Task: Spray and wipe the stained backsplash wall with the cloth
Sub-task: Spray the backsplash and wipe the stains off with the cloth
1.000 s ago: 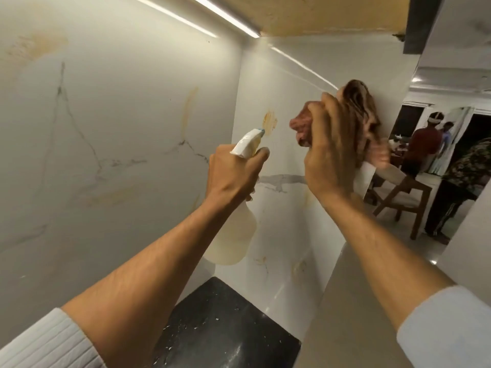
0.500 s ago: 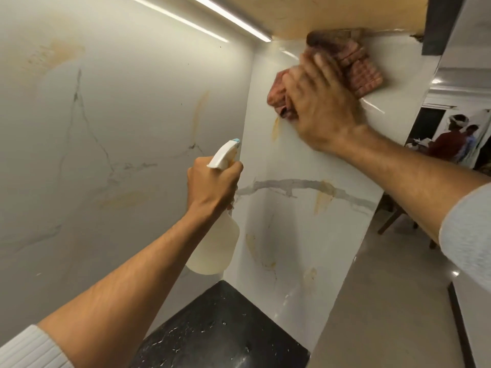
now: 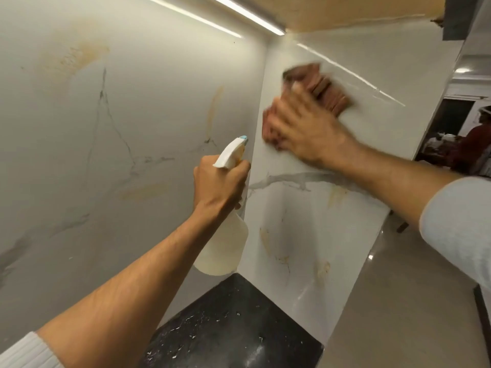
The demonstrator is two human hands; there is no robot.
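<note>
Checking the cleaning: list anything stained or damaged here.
Yellow-brown stains mark the left wall and the end wall below the cloth. Pale flecks litter the black counter.

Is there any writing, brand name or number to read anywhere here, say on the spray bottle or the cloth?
None can be read.
Spray bottle: plain white, no label facing the camera.
Cloth: blurred by motion, only a reddish check pattern shows.
Wall: only stains and grey veins, no text.
</note>
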